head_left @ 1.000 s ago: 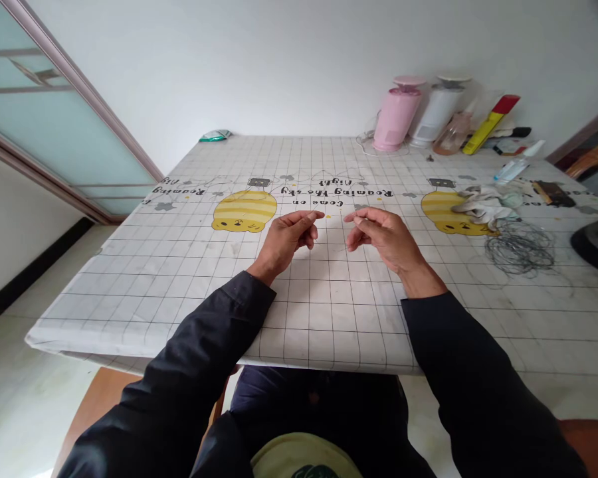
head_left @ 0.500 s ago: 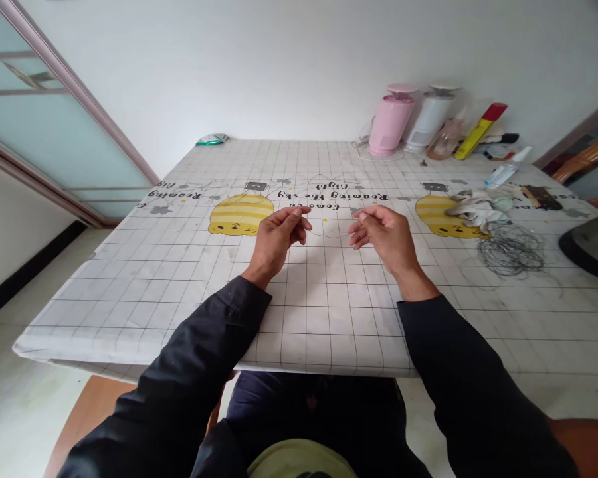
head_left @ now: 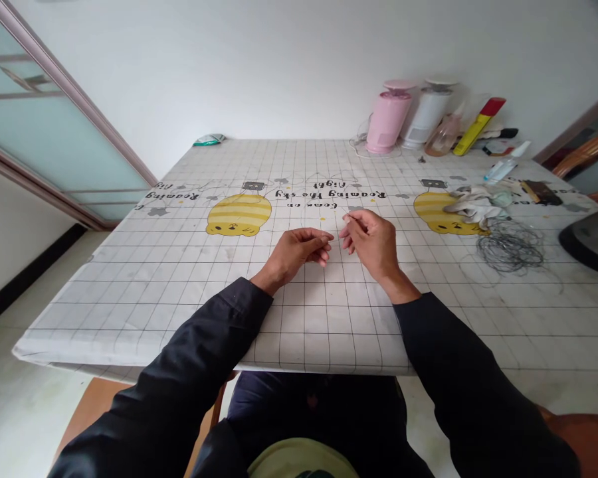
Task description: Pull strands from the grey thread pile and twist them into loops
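Over the near middle of the table, the left hand and right hand face each other, just apart, thumbs and fingertips brought together in a loose pinch; whether either grips something as fine as a strand, I cannot tell. Smooth dark sleeves reach to both wrists. The cloth is pale and lightly creased, ruled with thin squares and printed with rounded, striped yellow bears. Well to the right of the right hand lies the tangle, a springy nest of thin dark loops with stray ends, touching or just beside a crumpled, soft-looking rag. Farther back stand a pink cylinder and a white cylinder, both with flat caps. Compared with half a second ago, the left hand has come lower and inward, narrowing the gap; the tangle and rag have kept their places.
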A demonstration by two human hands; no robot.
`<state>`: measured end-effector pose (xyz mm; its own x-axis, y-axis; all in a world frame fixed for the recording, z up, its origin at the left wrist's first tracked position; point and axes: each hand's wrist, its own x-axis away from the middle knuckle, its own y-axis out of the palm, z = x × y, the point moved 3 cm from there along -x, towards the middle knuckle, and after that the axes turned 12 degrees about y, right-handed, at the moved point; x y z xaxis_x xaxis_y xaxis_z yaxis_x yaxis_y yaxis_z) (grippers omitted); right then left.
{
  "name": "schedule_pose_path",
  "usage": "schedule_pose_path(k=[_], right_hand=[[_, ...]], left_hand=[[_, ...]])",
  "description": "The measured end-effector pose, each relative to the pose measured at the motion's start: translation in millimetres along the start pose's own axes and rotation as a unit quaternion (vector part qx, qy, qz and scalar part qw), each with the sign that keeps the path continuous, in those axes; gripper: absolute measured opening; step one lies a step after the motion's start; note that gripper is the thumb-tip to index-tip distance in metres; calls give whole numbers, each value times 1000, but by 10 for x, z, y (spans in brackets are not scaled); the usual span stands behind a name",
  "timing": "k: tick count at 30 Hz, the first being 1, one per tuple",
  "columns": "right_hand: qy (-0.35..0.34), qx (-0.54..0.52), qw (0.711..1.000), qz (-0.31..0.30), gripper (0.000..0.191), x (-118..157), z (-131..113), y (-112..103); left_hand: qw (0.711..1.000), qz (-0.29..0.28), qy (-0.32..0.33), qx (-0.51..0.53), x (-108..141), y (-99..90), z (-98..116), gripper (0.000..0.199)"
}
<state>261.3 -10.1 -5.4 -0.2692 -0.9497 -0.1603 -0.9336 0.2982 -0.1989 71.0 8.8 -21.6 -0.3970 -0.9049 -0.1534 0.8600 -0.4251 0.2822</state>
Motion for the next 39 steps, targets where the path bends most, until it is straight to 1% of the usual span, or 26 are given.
schedule_pose_path(k=[3, 6, 8, 10, 12, 14, 16, 18, 20, 21, 23, 26, 28, 29, 32, 34, 36, 39], right_hand=[[55, -111, 990, -65, 34, 25, -30, 53], [74, -177, 974, -118, 35, 48, -48, 100], [73, -189, 971, -127, 32, 51, -47, 111], [63, -172, 976, -115, 30, 49, -43, 104], [42, -127, 986, -96, 29, 51, -37, 94], [10, -59, 996, -69, 28, 60, -25, 85], [-53, 27, 998, -38, 27, 75, -20, 83], [-146, 125, 981, -16, 30, 96, -24, 95], [-227, 207, 952, -15, 33, 116, -20, 114], [-252, 239, 938, -20, 33, 123, -15, 120], [-282, 286, 915, -27, 33, 131, -5, 123], [-308, 336, 890, -25, 35, 146, -9, 119], [-315, 349, 882, -29, 36, 154, -19, 121], [-314, 346, 884, -34, 36, 155, -23, 122], [-297, 316, 900, -49, 29, 145, -30, 115], [-271, 304, 911, -65, 26, 134, -18, 112], [-238, 309, 917, -86, 28, 129, 7, 122], [-195, 320, 922, -94, 31, 138, 48, 154]], left_hand=[[999, 29, -4, 46, -15, -1, -2, 24], [996, 45, -9, 71, -17, -17, 10, 23], [996, 39, -13, 75, -14, -30, 18, 27], [997, 35, -9, 65, -10, -52, 46, 33], [998, 36, 8, 46, -8, -85, 116, 39], [998, 36, 37, 36, -10, -125, 233, 43], [996, 42, 74, 30, -14, -174, 370, 47], [993, 56, 107, -2, -16, -228, 476, 51], [990, 58, 112, -65, -18, -259, 509, 49], [989, 50, 103, -94, -19, -262, 494, 48], [990, 21, 74, -122, -23, -248, 426, 47], [994, -13, 35, -104, -29, -222, 315, 42], [996, -22, 15, -86, -35, -223, 274, 35], [997, -23, 7, -78, -39, -230, 266, 32], [998, -15, -2, -61, -48, -266, 282, 24], [999, -11, -1, -52, -50, -287, 306, 22], [999, -11, -2, -43, -47, -295, 324, 20], [999, -17, -8, -33, -38, -283, 334, 20]])
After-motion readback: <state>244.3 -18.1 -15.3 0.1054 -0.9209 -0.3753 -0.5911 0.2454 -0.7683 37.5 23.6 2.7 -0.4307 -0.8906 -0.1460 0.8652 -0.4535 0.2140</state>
